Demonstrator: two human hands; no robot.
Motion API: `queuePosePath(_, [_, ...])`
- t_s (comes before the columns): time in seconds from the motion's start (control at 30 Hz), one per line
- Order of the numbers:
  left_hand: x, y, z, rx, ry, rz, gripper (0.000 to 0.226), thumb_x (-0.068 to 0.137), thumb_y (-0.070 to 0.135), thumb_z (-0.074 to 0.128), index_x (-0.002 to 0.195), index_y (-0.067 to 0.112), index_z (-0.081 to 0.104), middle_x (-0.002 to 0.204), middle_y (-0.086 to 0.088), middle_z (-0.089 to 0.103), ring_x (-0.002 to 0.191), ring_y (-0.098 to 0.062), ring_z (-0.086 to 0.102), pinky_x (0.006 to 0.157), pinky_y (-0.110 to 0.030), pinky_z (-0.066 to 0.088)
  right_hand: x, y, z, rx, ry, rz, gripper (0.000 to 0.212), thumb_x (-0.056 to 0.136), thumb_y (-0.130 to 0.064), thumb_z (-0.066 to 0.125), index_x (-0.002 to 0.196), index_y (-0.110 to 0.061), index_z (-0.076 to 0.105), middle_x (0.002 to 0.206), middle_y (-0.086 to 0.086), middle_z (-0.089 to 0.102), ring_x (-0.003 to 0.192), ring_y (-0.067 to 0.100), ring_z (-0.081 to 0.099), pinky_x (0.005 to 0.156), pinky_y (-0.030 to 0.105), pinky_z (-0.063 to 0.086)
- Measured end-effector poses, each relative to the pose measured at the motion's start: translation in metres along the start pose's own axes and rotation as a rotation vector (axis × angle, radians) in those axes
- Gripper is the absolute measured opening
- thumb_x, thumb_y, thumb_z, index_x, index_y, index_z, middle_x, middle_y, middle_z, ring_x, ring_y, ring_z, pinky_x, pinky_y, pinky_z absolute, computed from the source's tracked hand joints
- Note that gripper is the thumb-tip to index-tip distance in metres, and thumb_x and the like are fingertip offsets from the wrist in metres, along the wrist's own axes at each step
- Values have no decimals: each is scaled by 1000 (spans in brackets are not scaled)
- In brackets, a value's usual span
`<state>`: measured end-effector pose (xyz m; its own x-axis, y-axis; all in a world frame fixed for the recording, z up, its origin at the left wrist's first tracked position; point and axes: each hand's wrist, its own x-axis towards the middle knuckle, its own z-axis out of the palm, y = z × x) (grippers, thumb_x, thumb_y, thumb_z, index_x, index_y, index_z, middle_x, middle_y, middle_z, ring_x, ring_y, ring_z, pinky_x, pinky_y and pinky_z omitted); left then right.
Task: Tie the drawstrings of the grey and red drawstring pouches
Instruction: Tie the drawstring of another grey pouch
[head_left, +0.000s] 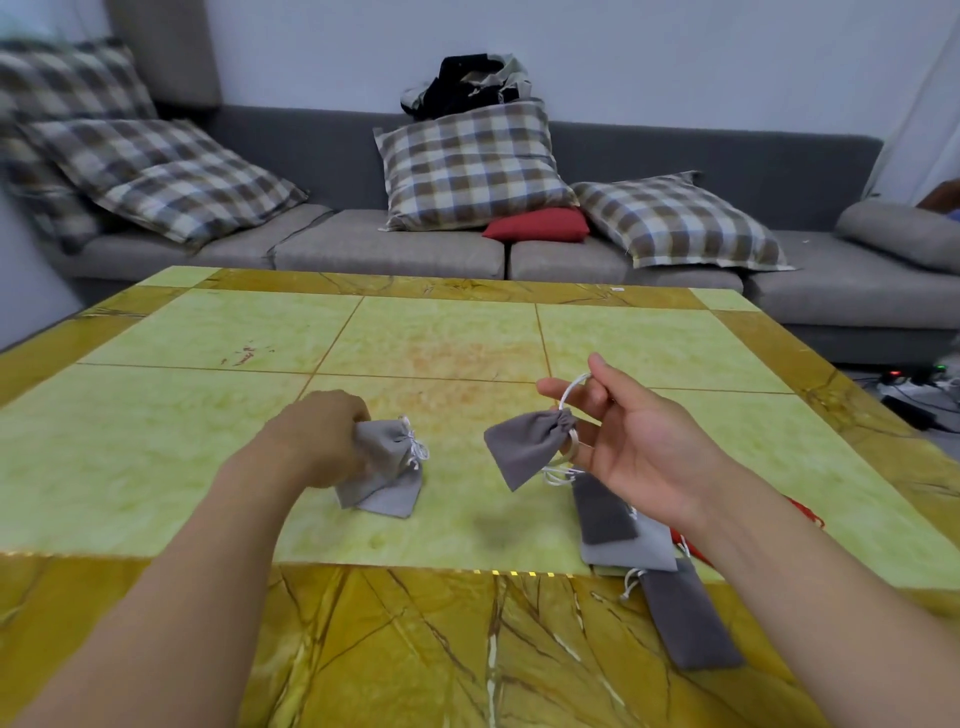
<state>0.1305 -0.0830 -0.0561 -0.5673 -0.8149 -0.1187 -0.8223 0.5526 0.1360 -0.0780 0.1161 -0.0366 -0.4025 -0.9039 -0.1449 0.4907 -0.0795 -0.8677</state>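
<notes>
Left hand (317, 436) grips tied grey pouch (382, 467) on desk (208, 332); right hand (618, 431) pinches drawstring loop (571, 389), cinched pouch (524, 444) dangling.
Risk: loop slips off fingers, pouch drops unknotted.

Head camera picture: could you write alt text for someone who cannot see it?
A person's right hand holds up a grey pouch by its white drawstring, while the left hand grips a tied grey pouch on a yellow-green table. More pouches lie nearby.

Grey pouches (527, 441): matt soft cloth w/ white cord. Desk (208, 338): glossy marble-look stone, smooth. Cushions (472, 166): woven checked cloth.
</notes>
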Motion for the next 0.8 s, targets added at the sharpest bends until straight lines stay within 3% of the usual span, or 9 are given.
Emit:
queuePosePath(0.1, [6,-8,-4,-126,110,-71,8,77,13,70,80,15,63,83,-8,64,76,-27,60,53,-26,37,1,0,-2,-1,9,8,42,100,-35,50,63,-16,45,102,10,75,68,15,65,67,29,53])
queuePosePath(0.33, [1,-27,-18,-608,-10,-327,22,87,8,69,106,1,61,104,-20,62,85,-33,63,57,-34,54,3,1,-5,-29,9,12,42,100,-34,51,63,-15,46,100,10,75,67,16,64,69,32,51])
queuePosePath(0.4, [0,-23,-17,-598,-73,-388,32,87,14,71,112,-2,59,106,-19,61,86,-32,62,62,-35,56,3,2,-5,-10,17,17,42,100,-34,51,63,-15,46,99,10,75,68,16,65,68,31,52])
queuePosePath(0.47, [-2,-17,-17,-316,-82,-426,54,83,33,75,119,-3,54,107,-17,57,92,-33,59,72,-38,52,3,2,-4,2,29,24,43,100,-33,51,62,-15,46,98,10,76,66,16,66,67,30,53])
queuePosePath(0.53, [-4,-5,-19,-123,196,-364,71,75,53,76,122,4,52,115,-16,54,107,-36,54,84,-42,47,3,3,-3,8,38,29,43,101,-32,51,62,-14,46,98,11,75,66,17,67,73,33,51])
queuePosePath(0.6, [-17,25,-22,-356,499,-47,60,79,60,68,118,17,59,119,-4,58,113,-27,55,91,-39,46,3,4,-1,22,38,30,42,101,-31,51,63,-14,46,98,12,75,67,18,67,78,35,51])
queuePosePath(0.63, [-28,47,-24,-596,474,94,49,84,61,61,113,22,63,114,5,61,110,-19,58,88,-34,48,3,4,0,35,36,28,41,101,-31,51,63,-14,46,98,12,75,67,19,67,78,35,52])
queuePosePath(0.73, [-55,101,-21,-1122,-168,222,52,84,66,46,110,26,66,113,10,67,108,-12,63,88,-35,56,1,2,3,108,46,15,40,100,-30,53,64,-14,46,96,14,74,71,21,70,66,31,59])
queuePosePath(0.8, [-54,111,-4,-1099,-180,328,57,74,63,64,120,31,61,122,12,63,114,-8,59,93,-35,54,-1,0,4,156,80,9,39,100,-28,54,65,-12,47,88,14,73,73,22,72,60,29,60])
